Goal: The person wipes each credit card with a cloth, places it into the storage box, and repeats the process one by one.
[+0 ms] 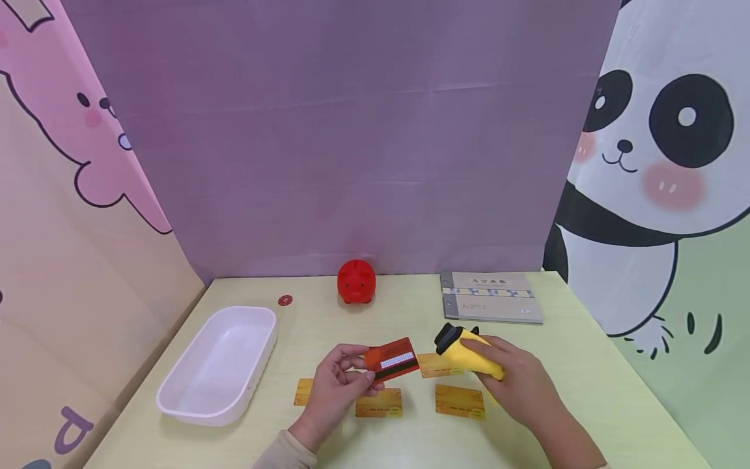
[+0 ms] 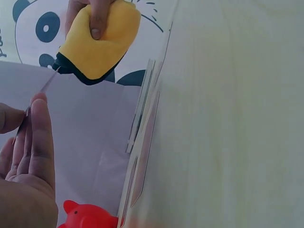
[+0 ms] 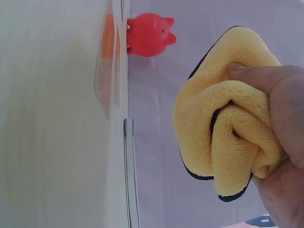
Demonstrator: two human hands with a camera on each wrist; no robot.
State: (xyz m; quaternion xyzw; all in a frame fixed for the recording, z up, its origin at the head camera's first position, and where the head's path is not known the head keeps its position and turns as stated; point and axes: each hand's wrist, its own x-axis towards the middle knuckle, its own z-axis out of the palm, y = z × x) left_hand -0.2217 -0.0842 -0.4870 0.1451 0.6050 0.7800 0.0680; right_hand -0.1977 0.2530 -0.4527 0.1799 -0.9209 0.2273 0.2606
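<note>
My left hand (image 1: 338, 378) pinches a bank card (image 1: 387, 352) between thumb and fingers, its back with a black stripe and white strip turned toward me. In the left wrist view the card shows nearly edge-on, held up above the table. A yellow cleaning cloth (image 1: 471, 357) with black edging is bunched in my right hand (image 1: 518, 381), just to the right of that card. Folds of the cloth (image 3: 237, 114) hang below the thumb in the right wrist view. Several gold cards lie on the table below, among them one gold card (image 1: 379, 404) and another gold card (image 1: 459, 401).
A white plastic tub (image 1: 202, 365) stands on the left of the pale wooden table (image 1: 410, 312). At the back are a red piggy bank (image 1: 356, 283), a small red disc (image 1: 285, 300) and a grey book-like folder (image 1: 492, 298). Printed cloth walls enclose the table's sides and back.
</note>
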